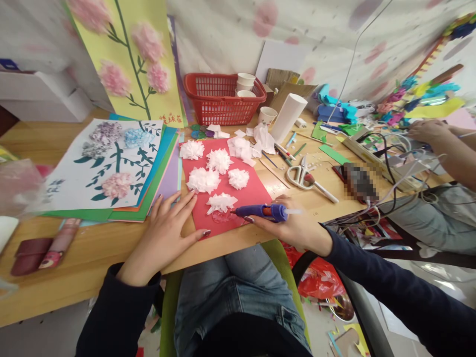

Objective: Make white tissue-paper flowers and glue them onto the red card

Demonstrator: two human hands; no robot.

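Note:
A red sheet of paper (253,186) lies on the table in front of me, with several white tissue-paper flowers on it. My right hand (288,223) is closed around a blue hot glue gun (266,212). Its nozzle points left, at a shiny glue-coated patch (222,216) just below the nearest tissue-paper flower (222,202). My left hand (169,230) lies flat with fingers spread, across the red sheet's left edge and the table. Its fingertips are close to a larger tissue-paper flower (203,180).
Left of the sheet lies a stack of coloured papers under a flower picture (70,183). Behind stand a red basket (223,106), a paper cup (267,116) and a white roll (290,116). Scissors (300,174), pens, cables and a power strip lie rightward. Another person's hands (431,134) are at far right.

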